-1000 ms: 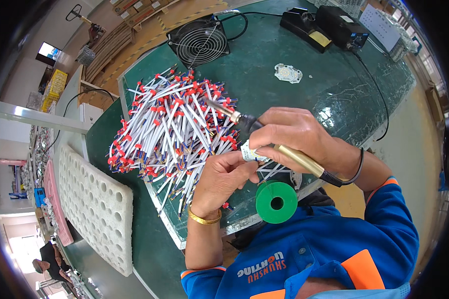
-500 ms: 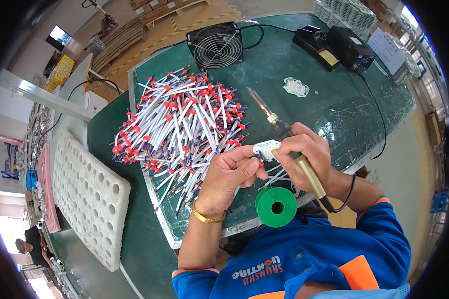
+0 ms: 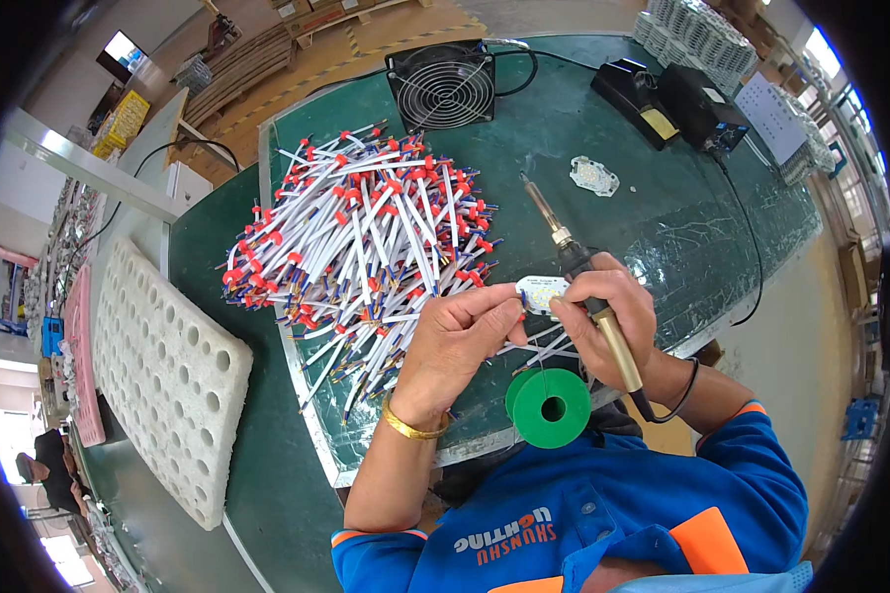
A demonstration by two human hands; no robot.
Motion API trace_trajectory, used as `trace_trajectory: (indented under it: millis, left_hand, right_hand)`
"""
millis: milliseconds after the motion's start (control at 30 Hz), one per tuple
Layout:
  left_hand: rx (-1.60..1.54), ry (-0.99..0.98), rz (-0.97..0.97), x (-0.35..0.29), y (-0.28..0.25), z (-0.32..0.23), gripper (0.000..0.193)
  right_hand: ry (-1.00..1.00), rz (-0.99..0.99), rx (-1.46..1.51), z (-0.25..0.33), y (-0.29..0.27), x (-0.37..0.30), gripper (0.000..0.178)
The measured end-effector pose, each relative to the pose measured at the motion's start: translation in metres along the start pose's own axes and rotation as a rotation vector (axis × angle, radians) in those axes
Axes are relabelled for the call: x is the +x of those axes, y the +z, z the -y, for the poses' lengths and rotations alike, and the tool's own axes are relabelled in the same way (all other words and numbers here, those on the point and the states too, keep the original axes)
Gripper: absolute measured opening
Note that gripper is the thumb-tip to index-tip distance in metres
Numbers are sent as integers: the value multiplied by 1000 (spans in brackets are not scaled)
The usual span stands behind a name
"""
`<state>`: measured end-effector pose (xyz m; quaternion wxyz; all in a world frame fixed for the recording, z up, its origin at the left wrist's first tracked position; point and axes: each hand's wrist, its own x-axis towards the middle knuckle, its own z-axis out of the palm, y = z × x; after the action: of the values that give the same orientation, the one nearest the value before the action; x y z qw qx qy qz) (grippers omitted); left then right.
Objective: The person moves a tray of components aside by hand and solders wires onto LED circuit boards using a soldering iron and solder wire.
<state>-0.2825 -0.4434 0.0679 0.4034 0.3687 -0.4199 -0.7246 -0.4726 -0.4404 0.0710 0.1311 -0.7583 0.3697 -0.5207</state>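
My left hand (image 3: 457, 341) pinches a small white circuit board (image 3: 541, 293) at its left edge, above the green mat. My right hand (image 3: 608, 316) touches the board's right side and also grips a soldering iron (image 3: 580, 277) whose tip points up and away from me. A pile of white wires with red and blue ends (image 3: 366, 237) lies just left of my hands. A green spool of solder (image 3: 550, 406) stands below my hands near the table's front edge.
A small black fan (image 3: 443, 87) stands at the back of the mat. A black soldering station (image 3: 677, 104) sits at the back right, with another white board (image 3: 593, 176) near it. A white foam tray with holes (image 3: 163, 376) lies at the left.
The soldering iron's tip has swung off the wire pile and now points away. Both hands have come together on the small white board.
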Motion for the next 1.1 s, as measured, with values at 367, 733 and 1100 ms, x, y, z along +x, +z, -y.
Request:
trace_trajectory:
  millis: [367,733,1100]
  left_hand:
    - [374,-19,129,-8,-2,-14,25]
    - [297,-12,145,-18,-2,-21,22]
    - [312,39,139,-18,-1,-20,22]
  right_hand:
    - [-122,124,82,-1,-55,-8,25]
    - [-187,305,445,1,-69,-6,25]
    - [-163,432,518,4,-68,-3,18]
